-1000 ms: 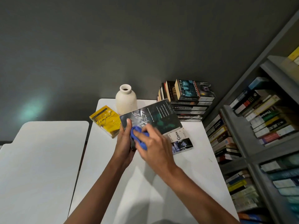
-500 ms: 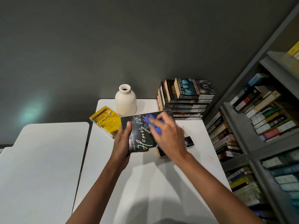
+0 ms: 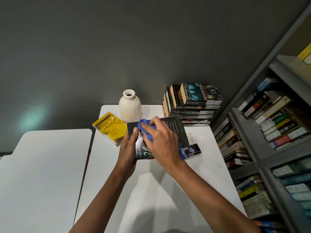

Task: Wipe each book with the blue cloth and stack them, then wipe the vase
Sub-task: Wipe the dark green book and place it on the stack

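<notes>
The left hand grips the left edge of a dark book, thumb on the cover, fingers underneath. The right hand bunches the blue cloth in curled fingers and presses it on that cover near the far corner. The book partly covers a pale book lying on the white table. Behind stand the cream vase upright, a yellow book to its left and a stack of books to its right.
</notes>
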The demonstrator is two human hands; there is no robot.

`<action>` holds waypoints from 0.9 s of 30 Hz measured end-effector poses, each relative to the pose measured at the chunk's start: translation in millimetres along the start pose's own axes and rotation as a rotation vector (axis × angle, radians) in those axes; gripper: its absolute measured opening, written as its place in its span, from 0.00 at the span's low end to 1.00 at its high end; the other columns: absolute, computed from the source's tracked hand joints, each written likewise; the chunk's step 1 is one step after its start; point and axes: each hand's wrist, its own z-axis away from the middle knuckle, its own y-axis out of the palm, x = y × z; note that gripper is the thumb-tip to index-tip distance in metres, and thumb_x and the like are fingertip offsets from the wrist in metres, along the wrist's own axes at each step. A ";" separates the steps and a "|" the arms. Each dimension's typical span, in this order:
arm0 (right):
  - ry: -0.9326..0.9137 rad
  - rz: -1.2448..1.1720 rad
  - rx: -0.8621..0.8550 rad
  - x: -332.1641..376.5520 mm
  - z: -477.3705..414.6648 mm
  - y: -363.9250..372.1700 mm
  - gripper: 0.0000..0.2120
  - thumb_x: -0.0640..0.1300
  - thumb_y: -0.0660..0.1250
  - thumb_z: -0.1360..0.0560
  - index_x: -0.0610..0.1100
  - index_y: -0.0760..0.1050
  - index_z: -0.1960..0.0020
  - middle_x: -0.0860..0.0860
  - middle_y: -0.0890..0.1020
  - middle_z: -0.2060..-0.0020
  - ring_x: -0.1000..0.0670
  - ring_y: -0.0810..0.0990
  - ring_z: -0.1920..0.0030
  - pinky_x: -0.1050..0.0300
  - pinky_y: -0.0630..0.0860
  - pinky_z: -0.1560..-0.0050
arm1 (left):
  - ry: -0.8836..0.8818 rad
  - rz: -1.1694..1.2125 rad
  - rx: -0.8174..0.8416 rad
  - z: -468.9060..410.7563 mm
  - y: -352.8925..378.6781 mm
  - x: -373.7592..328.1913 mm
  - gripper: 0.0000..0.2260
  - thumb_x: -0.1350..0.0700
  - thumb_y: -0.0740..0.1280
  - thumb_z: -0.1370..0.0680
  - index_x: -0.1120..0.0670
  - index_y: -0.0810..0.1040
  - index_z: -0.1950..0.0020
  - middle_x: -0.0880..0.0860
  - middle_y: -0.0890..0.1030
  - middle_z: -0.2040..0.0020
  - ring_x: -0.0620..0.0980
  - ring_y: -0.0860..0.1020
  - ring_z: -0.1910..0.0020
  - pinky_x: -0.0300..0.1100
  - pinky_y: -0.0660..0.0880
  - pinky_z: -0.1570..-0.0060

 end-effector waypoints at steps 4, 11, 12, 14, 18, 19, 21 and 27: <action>0.151 -0.029 -0.081 -13.3 -10.4 -3.6 0.11 0.46 0.74 0.29 0.48 0.82 0.47 0.50 0.75 0.58 0.48 0.77 0.62 0.53 0.78 0.71 | -0.012 -0.044 0.018 0.2 0.1 0.2 0.19 0.46 0.61 0.20 0.51 0.72 0.31 0.57 0.84 0.44 0.58 0.85 0.53 0.53 0.80 0.64; 0.043 -0.029 -0.006 -14.7 -1.5 -4.1 0.12 0.47 0.72 0.28 0.49 0.82 0.45 0.51 0.76 0.57 0.51 0.75 0.61 0.59 0.75 0.69 | -0.018 0.002 0.001 1.4 -2.5 2.1 0.21 0.46 0.62 0.22 0.51 0.72 0.30 0.57 0.83 0.42 0.58 0.84 0.51 0.54 0.80 0.62; 0.112 -0.031 -0.013 -25.8 -2.0 -8.2 0.12 0.47 0.72 0.28 0.48 0.82 0.44 0.51 0.76 0.56 0.52 0.74 0.61 0.61 0.74 0.68 | -0.023 0.001 -0.006 2.0 -4.3 1.6 0.22 0.45 0.62 0.23 0.50 0.72 0.30 0.56 0.82 0.41 0.59 0.84 0.51 0.55 0.80 0.63; 0.243 -0.023 -0.026 -49.5 -2.5 -15.4 0.13 0.48 0.71 0.26 0.48 0.81 0.42 0.51 0.75 0.54 0.53 0.72 0.61 0.61 0.71 0.66 | -0.013 0.001 -0.016 2.4 -9.1 0.8 0.22 0.45 0.62 0.23 0.51 0.71 0.30 0.56 0.82 0.40 0.59 0.84 0.51 0.56 0.80 0.64; 0.414 -0.006 -0.067 -65.6 -3.5 -18.1 0.16 0.47 0.70 0.25 0.45 0.79 0.39 0.49 0.74 0.52 0.48 0.76 0.58 0.50 0.80 0.62 | 0.014 0.008 -0.013 3.2 -11.9 1.0 0.23 0.45 0.63 0.24 0.51 0.71 0.30 0.56 0.82 0.40 0.58 0.84 0.52 0.56 0.80 0.65; 0.405 0.006 -0.077 -57.3 -2.8 -15.3 0.16 0.46 0.71 0.26 0.45 0.79 0.39 0.48 0.74 0.52 0.48 0.77 0.58 0.51 0.80 0.62 | 0.013 0.003 -0.011 2.6 -9.8 0.8 0.24 0.45 0.63 0.24 0.51 0.71 0.30 0.56 0.82 0.40 0.58 0.84 0.52 0.56 0.80 0.65; 0.309 0.009 -0.100 -30.9 2.6 -7.1 0.15 0.46 0.72 0.28 0.46 0.80 0.42 0.48 0.75 0.54 0.48 0.77 0.59 0.55 0.78 0.64 | 0.009 -0.009 -0.010 0.0 -4.4 1.5 0.22 0.46 0.62 0.22 0.51 0.71 0.30 0.56 0.82 0.41 0.57 0.84 0.52 0.54 0.80 0.65; 0.123 -0.075 -0.004 -20.5 15.2 -4.0 0.14 0.49 0.70 0.26 0.50 0.79 0.42 0.52 0.75 0.55 0.51 0.77 0.61 0.53 0.80 0.67 | 0.001 -0.040 0.003 1.0 -5.8 -3.4 0.17 0.48 0.60 0.19 0.52 0.73 0.32 0.57 0.83 0.44 0.56 0.85 0.54 0.50 0.80 0.66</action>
